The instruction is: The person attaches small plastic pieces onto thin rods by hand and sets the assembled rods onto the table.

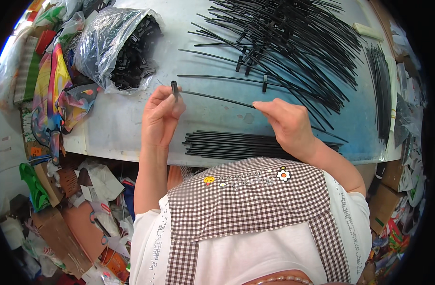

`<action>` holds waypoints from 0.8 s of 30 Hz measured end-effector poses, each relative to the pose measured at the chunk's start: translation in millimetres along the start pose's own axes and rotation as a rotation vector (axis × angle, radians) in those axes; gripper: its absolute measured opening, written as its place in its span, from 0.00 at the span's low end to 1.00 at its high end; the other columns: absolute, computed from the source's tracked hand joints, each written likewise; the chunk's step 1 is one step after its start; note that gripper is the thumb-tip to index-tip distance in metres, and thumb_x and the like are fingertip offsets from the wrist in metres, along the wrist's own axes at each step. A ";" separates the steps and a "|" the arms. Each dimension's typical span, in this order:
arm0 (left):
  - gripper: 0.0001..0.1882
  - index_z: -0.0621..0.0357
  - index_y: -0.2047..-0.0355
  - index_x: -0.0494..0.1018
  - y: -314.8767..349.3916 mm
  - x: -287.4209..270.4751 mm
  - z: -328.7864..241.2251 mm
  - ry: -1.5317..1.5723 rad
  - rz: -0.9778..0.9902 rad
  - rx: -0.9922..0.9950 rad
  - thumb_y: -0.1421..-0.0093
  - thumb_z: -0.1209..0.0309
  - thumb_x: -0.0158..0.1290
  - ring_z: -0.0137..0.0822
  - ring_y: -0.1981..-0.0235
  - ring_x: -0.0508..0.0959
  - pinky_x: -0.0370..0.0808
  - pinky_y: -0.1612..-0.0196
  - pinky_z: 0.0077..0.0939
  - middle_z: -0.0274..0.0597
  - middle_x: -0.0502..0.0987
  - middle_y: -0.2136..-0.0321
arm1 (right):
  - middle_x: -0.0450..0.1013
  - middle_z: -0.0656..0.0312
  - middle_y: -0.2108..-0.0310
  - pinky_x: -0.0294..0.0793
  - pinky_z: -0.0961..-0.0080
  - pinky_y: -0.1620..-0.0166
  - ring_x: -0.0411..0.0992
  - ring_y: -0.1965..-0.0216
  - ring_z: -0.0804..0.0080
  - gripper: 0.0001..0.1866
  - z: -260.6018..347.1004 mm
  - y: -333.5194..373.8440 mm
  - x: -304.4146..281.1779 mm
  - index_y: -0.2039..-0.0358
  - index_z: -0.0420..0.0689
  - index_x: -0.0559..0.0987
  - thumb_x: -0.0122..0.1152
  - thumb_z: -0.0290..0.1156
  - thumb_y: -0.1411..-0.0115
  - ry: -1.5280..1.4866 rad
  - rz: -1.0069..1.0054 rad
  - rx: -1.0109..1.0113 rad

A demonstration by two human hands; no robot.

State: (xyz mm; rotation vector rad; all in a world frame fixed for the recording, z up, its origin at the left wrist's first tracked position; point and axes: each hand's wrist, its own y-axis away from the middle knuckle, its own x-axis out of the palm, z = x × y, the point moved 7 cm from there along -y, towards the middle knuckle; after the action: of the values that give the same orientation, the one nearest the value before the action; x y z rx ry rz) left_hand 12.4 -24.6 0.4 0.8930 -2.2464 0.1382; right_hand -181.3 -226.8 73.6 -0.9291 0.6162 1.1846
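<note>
Above the near part of the table, my left hand [161, 116] pinches a small black plastic clip [174, 90] between thumb and fingers. A thin black rod [217, 98] runs from beside the clip to my right hand [289, 124], whose thumb and fingertips close on its right end. The rod's left end is at the clip; whether it sits inside is too small to tell. Beyond it lies another rod [217, 77] with a similar black clip [265, 83] on it. A row of loose black rods [231, 143] lies along the near edge, partly below my right forearm.
A clear plastic bag [99, 45] of black clips lies open at the back left. Rods with clips form a large pile [298, 52] at the back. More thin rods [379, 90] line the right edge. Colourful cloth [53, 90] and boxes [60, 237] crowd the left side.
</note>
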 end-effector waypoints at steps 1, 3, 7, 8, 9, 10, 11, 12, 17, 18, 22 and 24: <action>0.08 0.62 0.58 0.76 -0.8 -0.6 -0.9 0.013 0.000 0.004 0.38 0.77 0.57 0.27 0.69 0.72 0.66 0.65 0.21 0.37 0.79 0.63 | 0.77 0.59 0.74 0.71 0.75 0.75 0.73 0.79 0.71 0.15 -7.2 0.2 5.7 0.54 0.42 0.82 0.58 0.15 0.40 -0.223 0.064 0.112; 0.08 0.61 0.59 0.76 -3.6 2.2 -4.3 0.039 0.001 0.010 0.39 0.78 0.57 0.27 0.70 0.72 0.66 0.66 0.21 0.37 0.79 0.64 | 0.77 0.59 0.74 0.70 0.75 0.76 0.73 0.80 0.70 0.15 -18.1 2.9 22.6 0.55 0.42 0.82 0.58 0.15 0.40 -0.668 0.191 0.337; 0.09 0.60 0.59 0.76 5.7 34.4 17.8 -0.030 0.057 -0.142 0.41 0.78 0.59 0.27 0.70 0.74 0.68 0.67 0.21 0.38 0.79 0.64 | 0.77 0.59 0.74 0.69 0.76 0.76 0.74 0.79 0.71 0.15 -1.0 -10.7 -2.2 0.52 0.42 0.79 0.58 0.17 0.39 -0.387 0.043 -0.001; 0.08 0.60 0.60 0.76 8.7 47.9 36.8 -0.167 0.110 -0.175 0.41 0.78 0.59 0.27 0.69 0.74 0.69 0.67 0.22 0.38 0.79 0.64 | 0.77 0.59 0.74 0.69 0.76 0.76 0.74 0.79 0.71 0.15 5.0 -14.1 -0.7 0.52 0.42 0.79 0.58 0.17 0.39 -0.387 0.044 -0.005; 0.08 0.60 0.60 0.76 10.5 60.5 55.8 -0.304 0.162 -0.207 0.40 0.77 0.59 0.27 0.69 0.75 0.70 0.66 0.22 0.39 0.79 0.64 | 0.77 0.58 0.75 0.69 0.76 0.76 0.73 0.79 0.71 0.15 7.1 -19.5 7.0 0.51 0.41 0.78 0.59 0.18 0.39 -0.442 0.076 0.115; 0.08 0.60 0.60 0.76 7.4 67.9 61.0 -0.301 0.165 -0.206 0.40 0.77 0.59 0.27 0.69 0.75 0.70 0.66 0.22 0.39 0.79 0.64 | 0.76 0.58 0.75 0.69 0.77 0.77 0.73 0.80 0.71 0.15 6.6 -23.1 15.9 0.51 0.41 0.76 0.60 0.19 0.39 -0.490 0.105 0.241; 0.08 0.60 0.60 0.76 5.0 72.1 62.6 -0.343 0.097 -0.211 0.40 0.76 0.58 0.27 0.69 0.76 0.71 0.66 0.23 0.38 0.79 0.64 | 0.76 0.57 0.76 0.69 0.77 0.77 0.73 0.80 0.71 0.15 2.5 -22.6 22.6 0.50 0.41 0.75 0.60 0.20 0.39 -0.542 0.137 0.363; 0.08 0.60 0.60 0.76 3.0 74.5 62.1 -0.384 0.029 -0.216 0.39 0.76 0.58 0.27 0.68 0.76 0.72 0.65 0.23 0.37 0.78 0.64 | 0.76 0.57 0.76 0.69 0.77 0.77 0.73 0.80 0.71 0.15 -4.8 -25.5 24.1 0.50 0.41 0.75 0.60 0.20 0.39 -0.542 0.140 0.360; 0.11 0.64 0.57 0.73 -11.5 13.9 -25.7 -1.417 -0.419 0.544 0.40 0.75 0.56 0.36 0.68 0.77 0.74 0.63 0.30 0.42 0.76 0.65 | 0.76 0.58 0.67 0.71 0.68 0.62 0.75 0.66 0.63 0.17 -22.3 -47.5 -24.3 0.54 0.43 0.74 0.67 0.26 0.43 0.137 -0.219 0.043; 0.11 0.63 0.57 0.73 -15.9 1.6 -41.1 -1.513 -0.495 0.556 0.40 0.76 0.57 0.39 0.69 0.76 0.74 0.63 0.31 0.44 0.75 0.64 | 0.76 0.58 0.65 0.71 0.66 0.59 0.74 0.63 0.62 0.17 -11.5 -45.9 -30.6 0.55 0.43 0.74 0.68 0.28 0.44 0.326 -0.298 -0.113; 0.11 0.61 0.58 0.74 -33.6 -38.8 -63.1 -1.882 -0.578 0.561 0.41 0.76 0.58 0.45 0.69 0.76 0.74 0.63 0.34 0.46 0.73 0.61 | 0.73 0.59 0.64 0.67 0.62 0.54 0.71 0.59 0.59 0.15 -2.2 -2.7 21.5 0.61 0.43 0.76 0.70 0.31 0.47 0.018 0.264 -0.081; 0.11 0.61 0.58 0.74 -38.1 -40.9 -65.0 -2.017 -0.568 0.551 0.41 0.76 0.58 0.46 0.70 0.75 0.74 0.63 0.34 0.46 0.72 0.60 | 0.71 0.59 0.68 0.67 0.64 0.58 0.70 0.63 0.59 0.13 2.7 16.5 43.7 0.66 0.43 0.75 0.71 0.31 0.47 -0.014 0.479 -0.054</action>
State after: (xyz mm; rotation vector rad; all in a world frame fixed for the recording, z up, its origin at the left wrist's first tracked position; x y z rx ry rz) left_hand 95.1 -8.6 16.6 2.7492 -3.4195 -0.8229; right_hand -184.5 -201.1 34.6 -0.8407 0.8268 1.6381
